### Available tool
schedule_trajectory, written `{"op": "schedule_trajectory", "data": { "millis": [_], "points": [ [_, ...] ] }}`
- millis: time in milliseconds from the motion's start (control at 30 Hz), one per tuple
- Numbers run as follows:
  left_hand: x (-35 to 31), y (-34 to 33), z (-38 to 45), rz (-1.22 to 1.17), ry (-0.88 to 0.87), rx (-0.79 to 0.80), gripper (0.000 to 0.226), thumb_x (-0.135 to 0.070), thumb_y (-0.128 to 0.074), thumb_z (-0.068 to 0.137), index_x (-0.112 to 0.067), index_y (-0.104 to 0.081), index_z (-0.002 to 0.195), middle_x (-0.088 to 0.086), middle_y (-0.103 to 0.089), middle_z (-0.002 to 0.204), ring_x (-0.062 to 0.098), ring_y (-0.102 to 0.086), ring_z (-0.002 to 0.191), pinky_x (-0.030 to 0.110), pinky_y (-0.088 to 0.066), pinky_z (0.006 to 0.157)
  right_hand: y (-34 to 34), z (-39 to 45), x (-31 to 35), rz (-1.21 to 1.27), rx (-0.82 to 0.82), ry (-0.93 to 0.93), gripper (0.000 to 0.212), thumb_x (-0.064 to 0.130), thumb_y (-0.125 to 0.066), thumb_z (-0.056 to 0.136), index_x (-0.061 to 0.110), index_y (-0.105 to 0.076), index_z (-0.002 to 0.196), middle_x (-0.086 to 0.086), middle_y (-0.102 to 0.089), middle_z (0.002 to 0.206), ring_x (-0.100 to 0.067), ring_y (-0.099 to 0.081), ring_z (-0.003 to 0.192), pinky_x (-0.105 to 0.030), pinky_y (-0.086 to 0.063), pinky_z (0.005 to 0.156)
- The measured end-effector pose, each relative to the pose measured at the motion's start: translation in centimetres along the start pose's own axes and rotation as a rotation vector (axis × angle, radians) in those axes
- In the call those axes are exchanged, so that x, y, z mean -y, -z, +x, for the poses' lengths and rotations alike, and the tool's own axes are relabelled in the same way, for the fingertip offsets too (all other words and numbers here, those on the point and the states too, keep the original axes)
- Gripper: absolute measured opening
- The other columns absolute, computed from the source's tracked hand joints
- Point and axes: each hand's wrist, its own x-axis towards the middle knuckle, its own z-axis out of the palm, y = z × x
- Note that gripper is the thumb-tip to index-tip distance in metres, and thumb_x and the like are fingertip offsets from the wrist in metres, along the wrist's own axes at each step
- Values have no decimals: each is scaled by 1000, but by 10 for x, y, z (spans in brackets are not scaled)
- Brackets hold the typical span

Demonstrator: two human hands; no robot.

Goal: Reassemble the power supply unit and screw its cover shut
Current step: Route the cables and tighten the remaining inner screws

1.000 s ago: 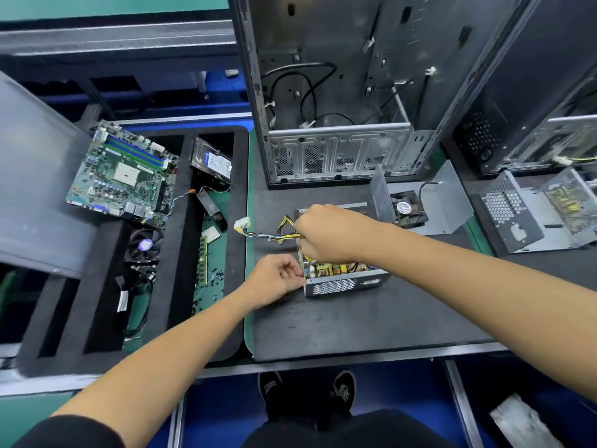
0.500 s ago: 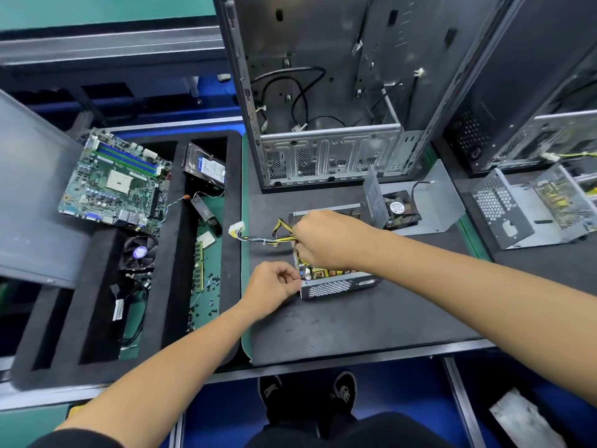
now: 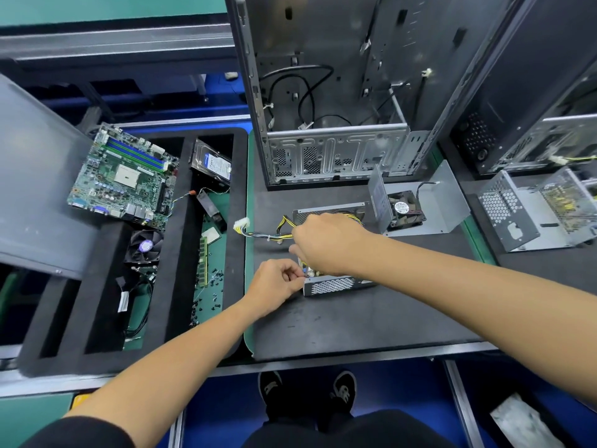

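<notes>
Head view: we have the PSU [image 3: 336, 283] open on the dark mat [image 3: 355, 321], in front of the case [image 3: 336, 156]. Our right hand [image 3: 326, 244] lies across its top and hides most of the board inside; only a sliver of yellow parts shows under the knuckles, above the perforated front wall. The right fingers curl down into the box, but what they hold, if anything, we cannot tell. Our left hand [image 3: 277, 282] sits at the PSU's near left corner, thumb and fingers pinched together at the edge; whatever is between them is too small to make out. The cable bundle [image 3: 265, 232], yellow and black, runs left from under the right hand to a white plug [image 3: 240, 225] at the mat's edge.

Just behind and to the right, the cover [image 3: 433, 202] lies open with its fan [image 3: 405, 210] inside; the fan has a round label, its print too small to read. To the left, the foam tray [image 3: 174, 253] holds a motherboard [image 3: 124, 181], a hard drive [image 3: 211, 164] with a blue-and-white label we cannot read, a cooler fan [image 3: 145, 245], a RAM stick [image 3: 203, 261] and loose screws [image 3: 211, 286]. A second PSU [image 3: 533, 208] at far right is cut off by the frame edge. Our shoes [image 3: 307, 391] show below the bench.
</notes>
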Motion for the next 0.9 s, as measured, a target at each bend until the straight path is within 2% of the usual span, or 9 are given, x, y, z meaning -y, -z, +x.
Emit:
{"op": "schedule_trajectory", "data": {
  "millis": [67,133,267,367,500,600,733,800,900],
  "points": [
    [-1,0,-1,19,-23,6,27,-9,-71,77,-28,-60,63,-14,-52,53,1,-38,45,11,-34,49,5,-1,-3,37,89,27,20,31,-46,96,12,-47,104,-12,-57,98,-34,-59,85,-32,-33,58],
    [-2,1,-1,34,-31,23,29,-7,-69,77,-29,-57,61,-15,-50,52,1,-38,44,11,-33,48,13,-3,-4,75,177,82,16,24,-48,92,14,-38,100,-9,-44,99,-25,-50,68,-32,-24,49],
    [-2,3,2,31,-7,45,24,-8,-69,76,-26,-60,64,-15,-53,54,1,-39,47,15,-36,51,20,-5,0,-105,129,177,17,10,-52,86,6,-50,102,-9,-40,97,-18,-34,54,-29,-14,43],
    [-1,1,2,29,5,27,23,-10,-70,76,-27,-60,64,-14,-55,56,0,-41,46,14,-36,51,19,-2,3,-144,99,159,6,6,-51,89,11,-54,88,-8,-47,82,-23,-55,65,-27,-25,45],
    [1,1,3,35,-6,20,24,-9,-72,75,-28,-60,65,-14,-55,56,0,-40,45,14,-36,50,9,-1,-2,-220,11,169,17,17,-44,99,12,-59,93,-10,-64,91,-32,-66,84,-31,-39,55],
    [0,0,2,51,-17,20,23,-9,-72,75,-27,-61,66,-13,-54,56,1,-40,45,14,-36,50,6,-5,-7,-216,12,161,26,29,-37,101,11,-56,103,-10,-63,99,-33,-64,87,-33,-36,58],
    [-1,1,1,54,-28,23,20,-8,-71,74,-24,-61,66,-14,-53,55,1,-40,45,14,-36,50,15,-9,-5,-93,177,216,28,16,-51,87,5,-44,112,-12,-43,113,-18,-41,55,-28,-18,45],
    [-3,2,1,55,-33,12,26,-6,-71,74,-26,-59,63,-14,-54,55,0,-42,45,14,-37,50,19,-7,1,-127,187,264,28,9,-54,84,5,-49,111,-12,-43,115,-20,-48,60,-27,-13,44],
    [-4,1,0,65,-46,-13,38,-3,-70,73,-29,-50,54,-18,-51,43,-1,-42,40,9,-32,45,21,1,9,-150,128,292,15,9,-56,84,9,-56,99,-13,-53,109,-28,-60,84,-25,-29,53]
  ]
}}
